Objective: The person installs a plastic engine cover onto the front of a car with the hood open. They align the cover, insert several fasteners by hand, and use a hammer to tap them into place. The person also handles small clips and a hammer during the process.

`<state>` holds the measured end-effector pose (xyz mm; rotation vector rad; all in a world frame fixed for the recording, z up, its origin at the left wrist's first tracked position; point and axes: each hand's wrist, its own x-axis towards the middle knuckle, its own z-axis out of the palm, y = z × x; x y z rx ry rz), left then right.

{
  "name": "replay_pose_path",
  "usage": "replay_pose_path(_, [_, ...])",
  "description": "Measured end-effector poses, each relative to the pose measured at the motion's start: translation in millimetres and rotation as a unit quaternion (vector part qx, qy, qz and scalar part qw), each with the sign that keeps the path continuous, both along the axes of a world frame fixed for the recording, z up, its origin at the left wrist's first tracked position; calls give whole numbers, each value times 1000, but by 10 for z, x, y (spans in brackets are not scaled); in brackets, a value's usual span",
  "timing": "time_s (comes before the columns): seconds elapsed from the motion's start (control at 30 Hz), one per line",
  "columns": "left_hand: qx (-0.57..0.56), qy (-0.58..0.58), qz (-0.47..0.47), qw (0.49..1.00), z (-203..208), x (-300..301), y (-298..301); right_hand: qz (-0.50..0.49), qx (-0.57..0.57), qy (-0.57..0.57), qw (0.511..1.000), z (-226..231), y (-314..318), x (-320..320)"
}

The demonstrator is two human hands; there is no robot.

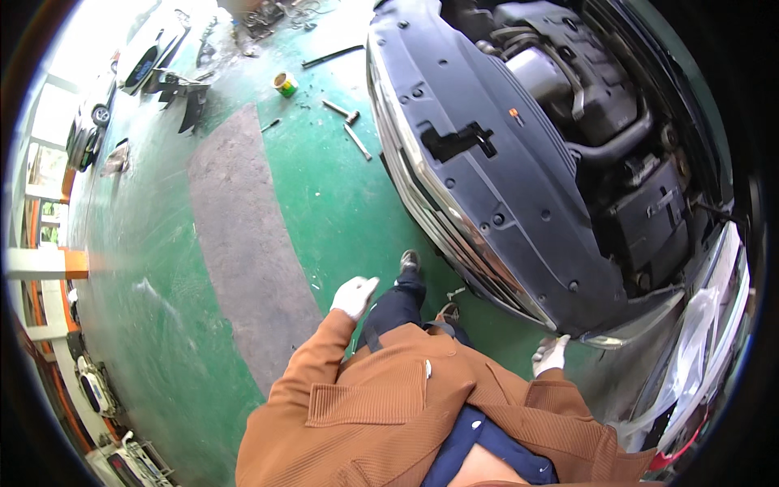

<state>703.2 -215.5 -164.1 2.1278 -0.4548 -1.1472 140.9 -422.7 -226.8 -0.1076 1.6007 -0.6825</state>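
Note:
White gloves cover both my hands. My left hand hangs in front of my brown jacket, over the green floor, its fingers loosely curled together with nothing showing in them. On the other side, my right hand is beside the front corner of a dark car. Its fingers are bent and a little apart, with the thumb away from them, and no held thing shows. Whether it touches the bumper edge I cannot tell. The car's hood is up, baring the engine and a black front cover panel.
A hammer-like tool, a metal bar, a small can and a long black strip lie on the floor ahead. Clear plastic film hangs by the car's right side. Car parts stand far left.

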Motion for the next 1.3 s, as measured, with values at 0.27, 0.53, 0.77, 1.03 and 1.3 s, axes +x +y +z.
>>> replay_pose_path(0.27, [251, 161, 279, 913, -1730, 338, 2357, 322, 202, 116, 918, -475, 120, 1481])
replay_pose_path(0.53, [336, 86, 33, 937, -1667, 1388, 2544, 581, 127, 170, 786, -513, -99, 3756])
replay_pose_path(0.77, [118, 255, 491, 825, -1261, 3079, 2242, 717, -42, 104, 688, -406, -803, 6776])
replay_pose_path(1.03, [334, 182, 295, 876, -1031, 2807, 2012, 874, -95, 192, 435, -2596, -1597, 9115])
replay_pose_path(1.3, [560, 208, 284, 750, -740, 3504, 1201, 857, -46, 305, 413, -5211, -2456, 10912])
